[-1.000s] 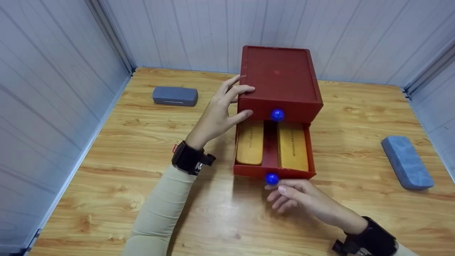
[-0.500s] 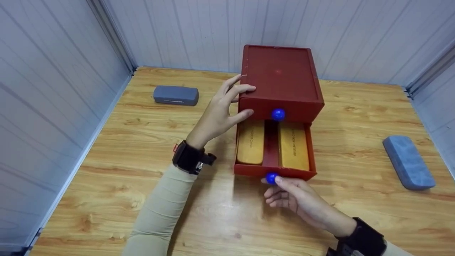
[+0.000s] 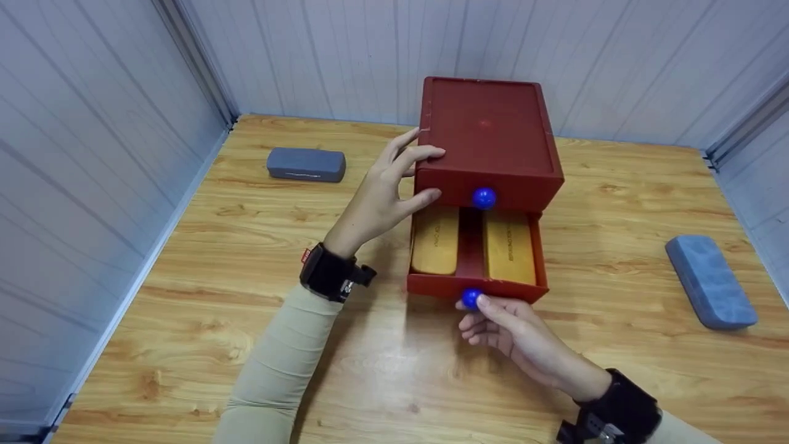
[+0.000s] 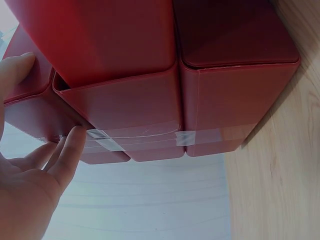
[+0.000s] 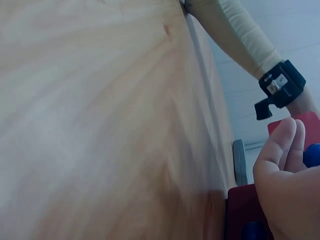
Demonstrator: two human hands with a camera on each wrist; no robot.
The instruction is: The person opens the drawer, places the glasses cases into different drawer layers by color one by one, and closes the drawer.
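Note:
A red two-drawer box point(image 3: 487, 129) stands at the back middle of the wooden table point(image 3: 246, 246). Its lower drawer point(image 3: 511, 288) is pulled partway out and holds two yellow cases point(image 3: 435, 242) point(image 3: 509, 246) side by side. My left hand point(image 3: 400, 179) grips the box's front left corner, fingers on the top edge and thumb on the upper drawer's front beside its blue knob point(image 3: 484, 198). The left wrist view shows those fingers point(image 4: 70, 150) against the red side point(image 4: 150, 60). My right hand point(image 3: 478, 305) pinches the lower drawer's blue knob point(image 3: 470, 298), which shows beside the fingers point(image 5: 285, 150) in the right wrist view.
A grey case point(image 3: 306, 164) lies at the table's back left. A blue-grey case point(image 3: 709, 280) lies near the right edge. Pale panelled walls close in the left, back and right sides.
My right hand has closed on the lower knob and the drawer has slid a little way back into the box. The left hand has stayed on the corner.

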